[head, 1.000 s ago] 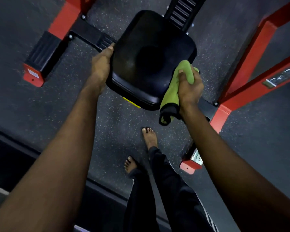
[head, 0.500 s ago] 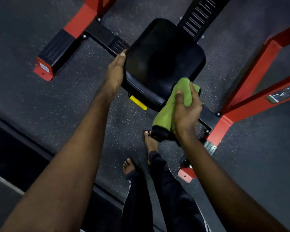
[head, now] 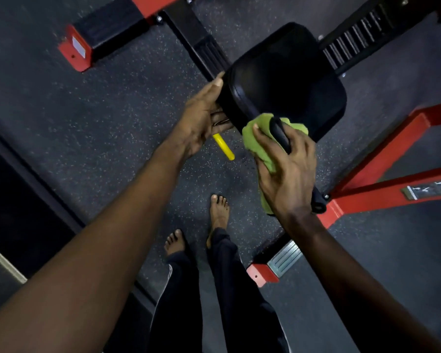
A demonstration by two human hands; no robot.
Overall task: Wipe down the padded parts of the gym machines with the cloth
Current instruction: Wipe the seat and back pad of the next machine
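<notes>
A black padded seat [head: 288,82] of a red-framed gym machine sits in the upper middle. My left hand [head: 203,118] grips its left edge, thumb along the side, fingers curled underneath. My right hand [head: 288,171] holds a green cloth [head: 259,143] bunched against the seat's near front edge. The cloth's black trim runs between my fingers, and its lower end hangs below my palm.
A yellow adjustment lever [head: 223,147] sticks out under the seat. Red frame beams [head: 382,159] angle away on the right, and red feet [head: 75,50] stand at the upper left and lower middle. My bare feet [head: 218,212] stand on the speckled rubber floor.
My right hand has slid the cloth from the seat's right front corner toward the near front edge. The view has shifted, so the seat sits further right. My left hand keeps its grip.
</notes>
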